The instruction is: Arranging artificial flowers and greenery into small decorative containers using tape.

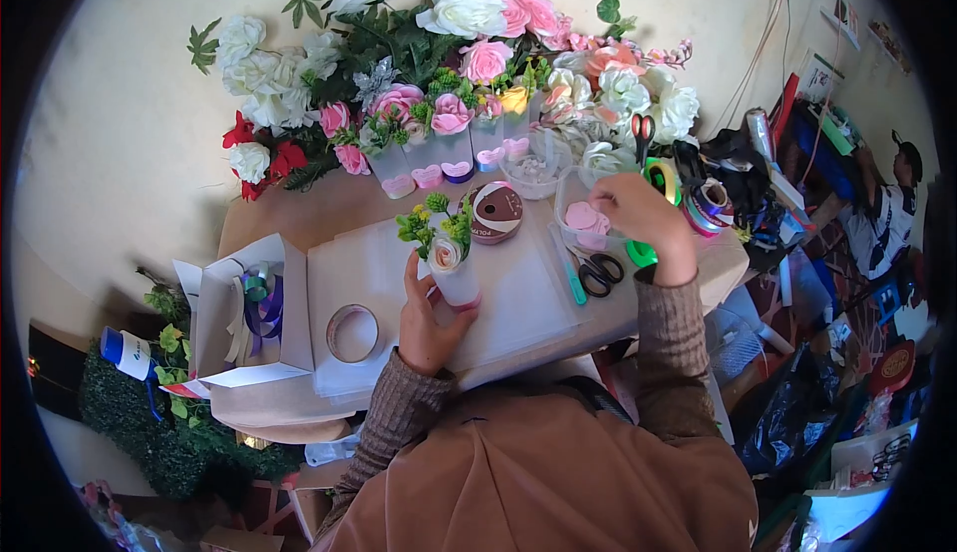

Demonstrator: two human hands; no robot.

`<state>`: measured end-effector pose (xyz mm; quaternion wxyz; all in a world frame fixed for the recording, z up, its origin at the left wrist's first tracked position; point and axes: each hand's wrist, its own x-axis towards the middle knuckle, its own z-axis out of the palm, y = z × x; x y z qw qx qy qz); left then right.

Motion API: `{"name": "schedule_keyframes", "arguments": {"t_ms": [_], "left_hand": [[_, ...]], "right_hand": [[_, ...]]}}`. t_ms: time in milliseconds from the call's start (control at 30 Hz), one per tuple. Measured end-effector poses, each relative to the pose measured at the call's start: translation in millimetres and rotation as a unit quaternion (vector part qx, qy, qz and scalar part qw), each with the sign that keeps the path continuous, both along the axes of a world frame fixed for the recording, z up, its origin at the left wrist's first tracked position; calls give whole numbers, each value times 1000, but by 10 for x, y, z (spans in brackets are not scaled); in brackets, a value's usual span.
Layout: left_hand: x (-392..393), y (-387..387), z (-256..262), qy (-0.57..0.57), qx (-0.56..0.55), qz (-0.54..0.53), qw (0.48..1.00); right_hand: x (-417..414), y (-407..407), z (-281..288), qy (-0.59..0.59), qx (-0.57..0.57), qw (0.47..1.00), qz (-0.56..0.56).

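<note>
My left hand holds a small translucent vase with a cream artificial rose and green sprigs; a pink band circles its base. Over a clear plastic tub is my right hand, its fingertips bent together above pink paper cutouts. Whether those fingertips pinch a cutout cannot be told. A brown ribbon spool lies between the hands. Black-handled scissors and a teal cutter rest near the tub. Similar vases with pink labels stand behind.
An open white box with ribbons stands left, beside a tape roll. Clear plastic sheets cover the table's middle. Artificial flowers line the wall. Ribbon rolls and another tub are at right. A person is at far right.
</note>
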<state>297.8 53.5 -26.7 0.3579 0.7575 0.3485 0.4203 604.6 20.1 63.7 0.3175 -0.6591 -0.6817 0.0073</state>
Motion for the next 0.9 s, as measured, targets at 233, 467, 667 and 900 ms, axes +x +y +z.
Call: {"name": "schedule_keyframes", "arguments": {"t_ms": [233,467,667,900], "left_hand": [[-11,8,-29,0,5,-16,1000],[-26,9,-23,0,-1,-15,1000],[-23,27,-70,-7,-2,-24,1000],[-32,38,-125,-4,-10,-16,1000]], "right_hand": [[47,368,-335,-137,-204,967,-59],[112,426,-488,-191,-187,962,-63],[74,309,-305,-88,-70,992,-55],[149,204,-182,-48,-44,997,-37]]}}
